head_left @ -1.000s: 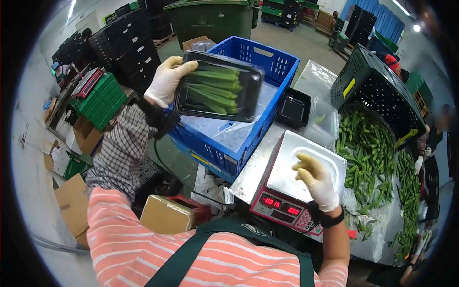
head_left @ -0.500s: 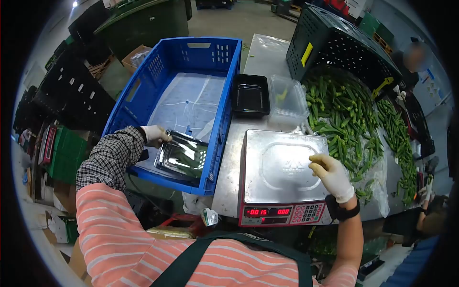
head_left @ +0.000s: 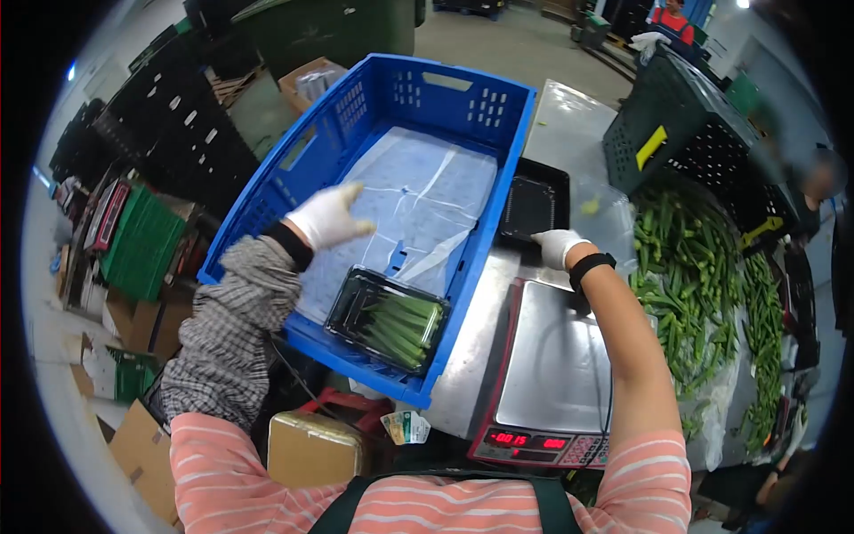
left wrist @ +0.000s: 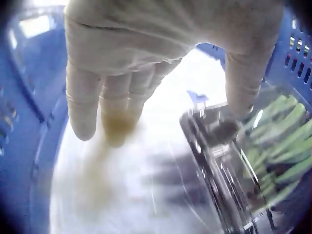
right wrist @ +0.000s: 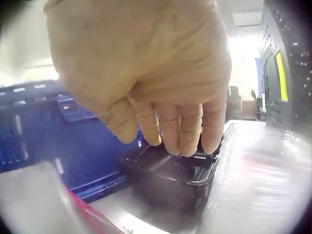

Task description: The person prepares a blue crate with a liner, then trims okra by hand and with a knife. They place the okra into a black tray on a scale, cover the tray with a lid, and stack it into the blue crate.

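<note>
My gloved left hand is spread with nothing in it, over the blue plastic crate. Below it, a black tray of okra under a clear lid lies in the crate's near corner, on the pale liner sheet. In the left wrist view this okra pack sits by my thumb. My gloved right hand reaches over the near edge of a second black tray on the metal table. The right wrist view shows straight fingers hanging at this tray's rim, and its visible inside holds no okra.
A red-edged scale stands under my right forearm. Clear plastic containers sit beside the black tray. Loose okra covers the table's right side, near a tipped dark green crate. A cardboard box is low in front of me.
My left hand lowered the okra pack into the blue crate, let it go and lifted away. My right hand moved from above the scale forward to the black tray.
</note>
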Demonstrator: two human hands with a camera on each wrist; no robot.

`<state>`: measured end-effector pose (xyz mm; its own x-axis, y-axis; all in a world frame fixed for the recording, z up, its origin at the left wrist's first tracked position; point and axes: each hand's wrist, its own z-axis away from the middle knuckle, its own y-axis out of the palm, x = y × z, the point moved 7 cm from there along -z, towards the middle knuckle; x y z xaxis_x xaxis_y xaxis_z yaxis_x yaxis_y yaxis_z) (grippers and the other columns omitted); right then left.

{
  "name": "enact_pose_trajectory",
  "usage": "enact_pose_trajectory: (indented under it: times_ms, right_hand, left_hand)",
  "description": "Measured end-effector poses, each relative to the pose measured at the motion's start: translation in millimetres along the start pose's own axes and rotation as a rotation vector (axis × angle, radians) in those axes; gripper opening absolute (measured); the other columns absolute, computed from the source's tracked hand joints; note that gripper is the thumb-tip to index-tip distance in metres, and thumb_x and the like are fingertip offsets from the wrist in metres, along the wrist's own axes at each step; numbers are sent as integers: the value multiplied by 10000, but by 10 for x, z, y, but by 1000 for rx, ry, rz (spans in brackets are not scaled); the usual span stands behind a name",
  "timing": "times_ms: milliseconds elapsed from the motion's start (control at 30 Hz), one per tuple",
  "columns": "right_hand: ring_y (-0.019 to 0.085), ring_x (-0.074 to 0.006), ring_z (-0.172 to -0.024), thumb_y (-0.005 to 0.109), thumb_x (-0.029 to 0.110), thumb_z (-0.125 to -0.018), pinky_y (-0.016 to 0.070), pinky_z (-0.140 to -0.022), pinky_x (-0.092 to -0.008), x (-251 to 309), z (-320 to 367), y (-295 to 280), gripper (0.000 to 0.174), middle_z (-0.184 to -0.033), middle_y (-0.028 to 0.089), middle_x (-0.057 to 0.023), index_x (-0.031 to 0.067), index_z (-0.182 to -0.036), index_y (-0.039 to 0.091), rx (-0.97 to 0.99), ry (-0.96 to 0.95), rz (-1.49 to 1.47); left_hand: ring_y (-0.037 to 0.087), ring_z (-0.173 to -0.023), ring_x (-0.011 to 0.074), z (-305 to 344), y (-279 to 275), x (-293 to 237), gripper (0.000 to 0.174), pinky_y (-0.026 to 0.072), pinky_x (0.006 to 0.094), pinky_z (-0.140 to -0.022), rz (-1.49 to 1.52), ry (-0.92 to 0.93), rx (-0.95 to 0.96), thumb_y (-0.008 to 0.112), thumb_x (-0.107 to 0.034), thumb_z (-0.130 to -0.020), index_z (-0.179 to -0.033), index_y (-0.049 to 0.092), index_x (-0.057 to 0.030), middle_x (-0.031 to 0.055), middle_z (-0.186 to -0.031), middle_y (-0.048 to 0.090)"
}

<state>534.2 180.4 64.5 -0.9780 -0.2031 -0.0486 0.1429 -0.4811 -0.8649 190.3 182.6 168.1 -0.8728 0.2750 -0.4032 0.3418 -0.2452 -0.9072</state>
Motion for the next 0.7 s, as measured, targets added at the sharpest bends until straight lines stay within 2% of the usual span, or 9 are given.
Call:
enact_pose_trajectory:
  times_ms: [67, 200, 300, 333, 400, 467, 600, 667, 700]
  right_hand:
    - [603, -296, -958, 514, 77, -742, 475, -836, -366, 11, -109, 6, 291, -990, 636, -143, 92, -1008, 630, -4, -32, 188]
    - [613, -298, -920, 653, 194, -718, 481, -793, -379, -28, 111, -353, 229, -937, 642, -155, 73, -912, 632, -262, -41, 65]
    - [607, -325, -872, 659, 198, -714, 477, -784, -394, -121, 434, -708, 242, -898, 629, -167, 50, -901, 617, -538, -177, -110]
    - [607, -329, -856, 649, 186, -714, 476, -780, -399, -153, 653, -847, 233, -890, 625, -168, 48, -898, 614, -665, -250, -168]
    - [607, -322, -837, 621, 162, -724, 485, -736, -398, -135, 1193, -970, 172, -894, 617, -171, 56, -860, 621, -703, -392, -131]
    - [609, -291, -829, 587, 130, -724, 465, -783, -411, -39, 1741, -775, 88, -853, 618, -140, 93, -786, 638, -484, -425, 30]
    - [580, -228, -839, 546, 121, -664, 341, -951, -466, -54, 2565, 141, 114, -718, 570, -44, 156, -713, 642, -466, -676, 120]
    - [556, -234, -917, 542, 128, -657, 329, -979, -465, -84, 2767, 410, 122, -817, 579, -72, 136, -724, 644, -516, -703, 93]
    - [509, -269, -1048, 539, 121, -680, 304, -1004, -484, -148, 2839, 429, 165, -1011, 564, -128, 112, -815, 633, -561, -699, 29]
  left_hand:
    - [545, -1049, 223, 304, -495, -317, 542, 430, 312, -907, 342, 115, -130, 647, -122, -789, -1250, 422, 54, 186, -1177, 540]
    - [505, -1115, 194, 1148, -1081, -686, 522, 374, 322, -970, 380, 161, -278, 592, -22, -752, -1248, 441, 34, 130, -1210, 522]
    - [492, -1134, 234, 1784, -1241, -887, 466, 348, 330, -985, 243, 213, -414, 624, -24, -687, -1138, 533, 53, 160, -1210, 516]
    - [434, -1200, 252, 1974, -1235, -977, 478, 294, 341, -1027, 241, 147, -384, 578, -143, -717, -1142, 527, 69, 185, -1273, 466]
    - [403, -1222, 285, 2348, -1160, -1010, 487, 272, 379, -1035, 374, 98, -384, 558, -214, -760, -1144, 518, 83, 208, -1276, 452]
    - [447, -1165, 275, 2648, -926, -1013, 565, 316, 385, -997, 565, 110, -386, 581, -316, -788, -1178, 485, 82, 188, -1262, 452]
    - [597, -862, 291, 2875, -477, -1618, 513, 440, 366, -836, 646, 193, -235, 681, -346, -713, -1000, 584, 67, 198, -943, 607]
    - [612, -897, 292, 2848, -46, -1932, 467, 462, 353, -818, 722, 223, -91, 694, -284, -702, -997, 599, 65, 219, -995, 613]
    - [613, -915, 290, 2783, 181, -2147, 443, 468, 348, -814, 793, 204, -34, 693, -246, -701, -1001, 601, 66, 217, -1013, 614]
